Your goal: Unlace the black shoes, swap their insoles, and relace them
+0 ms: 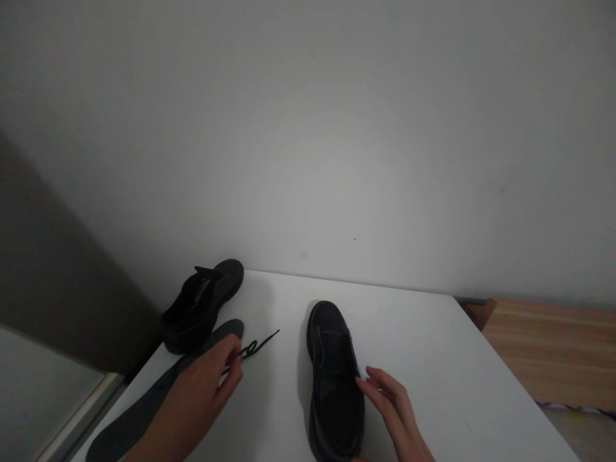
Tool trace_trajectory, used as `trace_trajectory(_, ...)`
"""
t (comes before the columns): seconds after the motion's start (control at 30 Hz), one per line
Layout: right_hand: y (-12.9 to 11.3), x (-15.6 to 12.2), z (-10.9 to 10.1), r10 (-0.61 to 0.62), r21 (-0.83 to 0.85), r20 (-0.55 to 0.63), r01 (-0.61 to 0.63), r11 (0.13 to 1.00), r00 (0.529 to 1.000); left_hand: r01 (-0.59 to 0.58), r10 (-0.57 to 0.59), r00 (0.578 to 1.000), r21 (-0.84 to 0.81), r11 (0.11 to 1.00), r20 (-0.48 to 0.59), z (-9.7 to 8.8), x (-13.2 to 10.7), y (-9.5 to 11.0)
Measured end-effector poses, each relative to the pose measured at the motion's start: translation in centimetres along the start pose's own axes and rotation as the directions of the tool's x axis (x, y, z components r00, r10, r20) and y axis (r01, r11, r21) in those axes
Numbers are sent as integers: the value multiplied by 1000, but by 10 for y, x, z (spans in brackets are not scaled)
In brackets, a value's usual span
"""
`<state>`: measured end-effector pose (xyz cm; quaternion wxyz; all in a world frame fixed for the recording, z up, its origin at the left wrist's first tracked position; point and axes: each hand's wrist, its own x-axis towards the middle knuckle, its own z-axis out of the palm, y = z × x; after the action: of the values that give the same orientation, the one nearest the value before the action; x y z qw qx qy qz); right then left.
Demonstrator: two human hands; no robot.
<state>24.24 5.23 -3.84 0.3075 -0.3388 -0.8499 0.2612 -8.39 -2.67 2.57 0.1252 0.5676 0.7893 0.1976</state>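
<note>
Between the thumb and fingers of my left hand (206, 388) is a thin black shoelace (253, 348), its loose end sticking out to the right above the table. A black shoe (337, 385) lies sole down at the middle front, toe pointing toward the wall, with no lace visible in it. My right hand (392, 407) is beside that shoe, fingertips touching its right side, fingers apart and not gripping. Under and behind my left hand lies a dark grey insole (144, 404). Another black shoe (197, 305) stands at the back left, its tongue raised.
Everything rests on a white table (414, 333) pushed against a pale wall (337, 160). A wooden surface (553, 350) is beyond the table's right edge. To the left is a dark panel (58, 256) with a light frame below it.
</note>
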Motion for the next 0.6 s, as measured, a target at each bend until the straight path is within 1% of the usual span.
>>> trace_trajectory(0.03, -6, 4, -4, -12, 4, -26, 13, 1000, 1000, -30, 24, 998, -112, 993, -51, -7, -4, 7)
trace_trajectory(0.07, -14, 9, -8, -37, 16, -47, 38, 999, 998, -58, 43, 996, -191, 980, -84, -13, -8, 16)
trace_trajectory(0.1, -22, 15, -12, -69, 33, -59, 71, 997, 996, -94, 72, 992, -231, 968, -104, -20, -12, 26)
trace_trajectory(0.13, -33, 23, -15, -106, 56, -60, 109, 992, 993, -153, 118, 981, -251, 956, -152, -26, -17, 37)
trace_trajectory(0.2, -56, 40, -20, -169, 148, -5, 168, 975, 986, -299, 248, 947, -276, 913, -206, -36, -25, 62)
trace_trajectory(0.23, -68, 48, -21, -174, 219, 39, 161, 962, 984, -381, 335, 922, -290, 878, -196, -40, -28, 74)
trace_trajectory(0.27, -80, 55, -23, -146, 318, 129, 98, 943, 981, -440, 404, 897, -307, 844, -176, -43, -31, 85)
trace_trajectory(0.3, -90, 61, -25, -197, 451, 150, 110, 886, 969, -471, 437, 882, -315, 824, -175, -46, -32, 95)
trace_trajectory(0.33, -98, 66, -28, -207, 546, 229, 51, 836, 951, -488, 453, 873, -323, 810, -183, -48, -33, 102)
trace_trajectory(0.37, -103, 68, -33, -215, 607, 290, -5, 795, 933, -492, 452, 870, -328, 806, -195, -51, -33, 105)
trace_trajectory(0.4, -105, 69, -39, -239, 656, 307, -22, 755, 921, -494, 449, 869, -324, 807, -208, -53, -32, 106)
trace_trajectory(0.43, -104, 68, -47, -200, 678, 289, -53, 733, 936, -495, 446, 868, -316, 809, -218, -56, -30, 105)
trace_trajectory(0.47, -101, 67, -56, -113, 699, 225, -80, 711, 968, -499, 447, 865, -300, 813, -229, -58, -27, 101)
trace_trajectory(0.5, -95, 65, -67, 2, 717, 155, -114, 687, 988, -502, 449, 863, -280, 818, -233, -60, -24, 95)
trace_trajectory(0.53, -88, 63, -78, 121, 735, 89, -148, 662, 989, -490, 432, 867, -261, 832, -249, -62, -21, 88)
trace_trajectory(0.57, -80, 62, -91, 210, 759, 15, -148, 634, 978, -464, 402, 877, -248, 850, -263, -64, -18, 81)
trace_trajectory(0.6, -73, 62, -103, 305, 777, -83, -130, 616, 949, -437, 371, 887, -240, 867, -276, -65, -15, 75)
